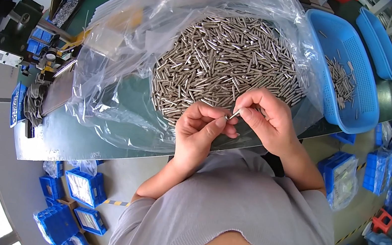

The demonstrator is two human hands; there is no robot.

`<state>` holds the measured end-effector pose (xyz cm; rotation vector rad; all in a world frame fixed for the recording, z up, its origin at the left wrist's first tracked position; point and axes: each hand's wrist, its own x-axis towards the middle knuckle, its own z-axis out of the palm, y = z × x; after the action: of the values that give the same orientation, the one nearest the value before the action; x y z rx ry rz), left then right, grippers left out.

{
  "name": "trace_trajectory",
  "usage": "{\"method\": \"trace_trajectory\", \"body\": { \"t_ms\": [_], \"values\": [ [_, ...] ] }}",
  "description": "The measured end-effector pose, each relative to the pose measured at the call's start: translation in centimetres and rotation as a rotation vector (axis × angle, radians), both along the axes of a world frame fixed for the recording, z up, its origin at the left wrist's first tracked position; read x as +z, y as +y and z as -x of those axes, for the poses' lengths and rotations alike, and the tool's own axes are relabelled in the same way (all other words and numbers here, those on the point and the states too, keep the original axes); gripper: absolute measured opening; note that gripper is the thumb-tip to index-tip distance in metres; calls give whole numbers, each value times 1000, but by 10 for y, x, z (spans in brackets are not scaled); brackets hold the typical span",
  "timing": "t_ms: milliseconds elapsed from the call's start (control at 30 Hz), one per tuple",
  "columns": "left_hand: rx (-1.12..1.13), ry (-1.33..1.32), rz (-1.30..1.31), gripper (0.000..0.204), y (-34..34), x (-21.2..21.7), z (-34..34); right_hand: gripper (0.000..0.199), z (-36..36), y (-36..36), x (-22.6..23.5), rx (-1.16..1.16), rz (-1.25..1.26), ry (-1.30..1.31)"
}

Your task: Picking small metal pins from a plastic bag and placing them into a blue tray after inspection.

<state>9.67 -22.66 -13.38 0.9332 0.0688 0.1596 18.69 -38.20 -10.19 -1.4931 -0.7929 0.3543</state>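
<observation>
My left hand [201, 129] and my right hand [267, 120] meet in front of a large heap of slim metal pins [230, 59]. Between the right thumb and forefinger I pinch one metal pin [235, 113], tilted, its lower end reaching the left fingertips. The left thumb and forefinger are closed around a small dark metal piece [227, 117], mostly covered by the fingers, so its kind is unclear. The heap lies on a clear plastic bag [124, 97] spread over the green table [143, 137].
On the right, a blue perforated basket [369, 104] contains a smaller group of pins, with another blue basket [382, 46] behind it. A dark machine fixture [22, 23] stands at the left. Blue crates [84, 187] sit on the floor on both sides.
</observation>
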Motion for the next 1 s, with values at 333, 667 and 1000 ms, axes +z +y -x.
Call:
{"method": "trace_trajectory", "body": {
  "t_ms": [333,667,1000],
  "values": [
    [-11,-45,-4,6,2,-4,0,1,1,5,-8,-29,-8,-94],
    [-28,-2,-101,7,-1,-2,2,6,-1,0,-11,-28,31,-213],
    [-10,-45,-80,6,-1,-3,0,14,-30,-79,37,-1266,283,-828]
  ]
}}
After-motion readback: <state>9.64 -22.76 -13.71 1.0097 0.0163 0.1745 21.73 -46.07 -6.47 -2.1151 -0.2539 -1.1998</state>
